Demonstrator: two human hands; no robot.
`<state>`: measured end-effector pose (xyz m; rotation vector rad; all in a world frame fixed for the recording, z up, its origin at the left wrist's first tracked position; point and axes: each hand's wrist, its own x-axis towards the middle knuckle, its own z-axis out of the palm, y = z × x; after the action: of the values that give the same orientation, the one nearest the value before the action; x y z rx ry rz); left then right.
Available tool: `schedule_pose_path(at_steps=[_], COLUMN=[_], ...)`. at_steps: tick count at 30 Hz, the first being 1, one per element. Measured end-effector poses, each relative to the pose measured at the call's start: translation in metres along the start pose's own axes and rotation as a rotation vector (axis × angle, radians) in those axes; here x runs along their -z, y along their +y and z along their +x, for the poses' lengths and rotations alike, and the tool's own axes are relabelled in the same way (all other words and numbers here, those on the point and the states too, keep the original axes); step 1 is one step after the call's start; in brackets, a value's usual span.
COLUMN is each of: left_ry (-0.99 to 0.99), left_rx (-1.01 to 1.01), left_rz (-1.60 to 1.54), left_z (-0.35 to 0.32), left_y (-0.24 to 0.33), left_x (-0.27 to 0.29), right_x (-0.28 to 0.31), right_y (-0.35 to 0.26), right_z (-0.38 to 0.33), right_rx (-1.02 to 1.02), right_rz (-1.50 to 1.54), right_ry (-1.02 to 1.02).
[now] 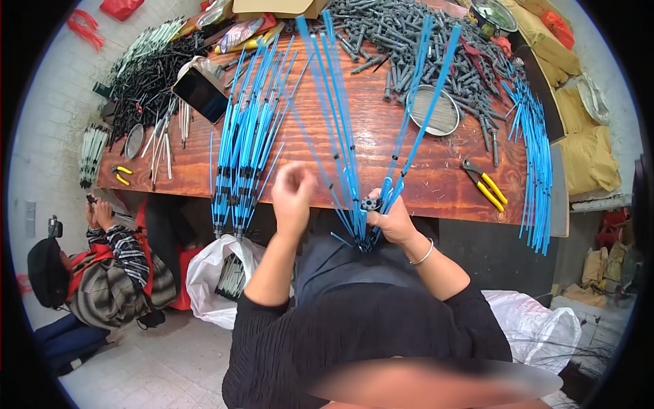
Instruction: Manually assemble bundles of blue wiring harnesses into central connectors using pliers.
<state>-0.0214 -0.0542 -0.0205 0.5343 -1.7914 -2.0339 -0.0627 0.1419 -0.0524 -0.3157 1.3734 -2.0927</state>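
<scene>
Worktop [436,180]: rods [245,146] lie left of centre, pliers [485,185] to the right.
Behind: pegs [409,34] heaped, a sieve [434,110] before them.
Left of worktop: a seated person [102,273].

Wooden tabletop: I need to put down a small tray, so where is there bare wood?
Bare wood lies between the fanned blue rods and the yellow-handled pliers, below the round metal dish. The far edge is crowded with grey pegs and black parts.
</scene>
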Motion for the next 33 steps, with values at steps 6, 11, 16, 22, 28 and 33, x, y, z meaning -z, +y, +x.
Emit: schedule_pose_path(at_steps=[6,11,16,22,28,33], left_ry=[-0.184,-0.302,-0.363,-0.402,-0.403,-0.382], left_rx=[-0.236,0.027,0.054,0.046,0.050,0.112], left_rz=[0.420,0.118,0.057,0.076,0.018,-0.017], left_z=[-0.068,-0.061,-0.052,-0.052,-0.056,-0.055], left_y=[0.019,-0.002,-0.009,0.001,-0.002,-0.005], left_x=[-0.016,-0.001,0.007,0.006,0.005,0.007], right_x=[-0.031,-0.024,-0.016,-0.003,-0.006,-0.009], right_y=[0.011,0.021,0.001,0.006,0.014,0.012], right_z=[-0.006,-0.011,-0.014,-0.016,-0.014,-0.015], right_rx=[-0.033,-0.038,-0.039,-0.204,-0.095,-0.096], right_rz=[-0.117,-0.150,0.048,-0.006,-0.012,-0.062], right_ry=[-0.038,-0.151,-0.400,-0.363,-0.301,-0.291])
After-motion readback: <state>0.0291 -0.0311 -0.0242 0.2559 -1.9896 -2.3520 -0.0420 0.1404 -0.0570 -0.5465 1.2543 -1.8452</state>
